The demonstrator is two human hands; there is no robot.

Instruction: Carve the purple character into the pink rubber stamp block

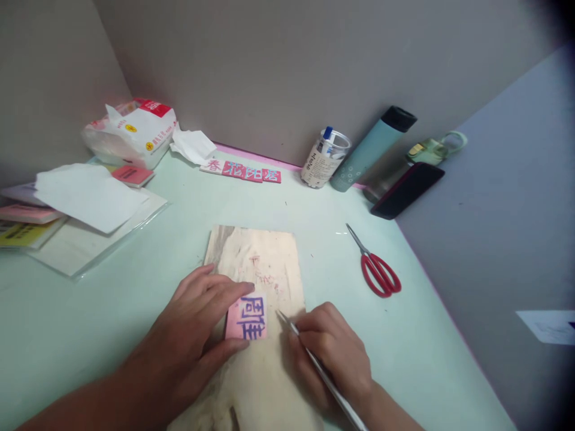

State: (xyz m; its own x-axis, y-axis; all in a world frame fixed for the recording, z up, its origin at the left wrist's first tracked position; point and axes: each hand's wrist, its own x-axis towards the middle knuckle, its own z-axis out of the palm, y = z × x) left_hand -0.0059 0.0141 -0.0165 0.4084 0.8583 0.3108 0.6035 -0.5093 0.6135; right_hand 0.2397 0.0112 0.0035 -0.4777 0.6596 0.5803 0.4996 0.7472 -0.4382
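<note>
On a wooden board (283, 263) lies a small pink block (233, 323) with a purple character drawn on its face. My left hand (193, 323) grips the block from its left side, index finger at the far edge and thumb at the near edge. A slim silver craft knife (321, 370) is held like a pen in my right hand (335, 347), its pointed tip over the board just right of the block and apart from it. Reddish marks and crumbs show on the board beyond the block.
Red-handled scissors (380, 272) lie to the right. Carved pink blocks (251, 172) line the back, near a jar (320, 164), a blue bottle (375, 149) and a phone (408, 190). A tissue pack (139, 134) and paper sheets (90, 194) occupy the left.
</note>
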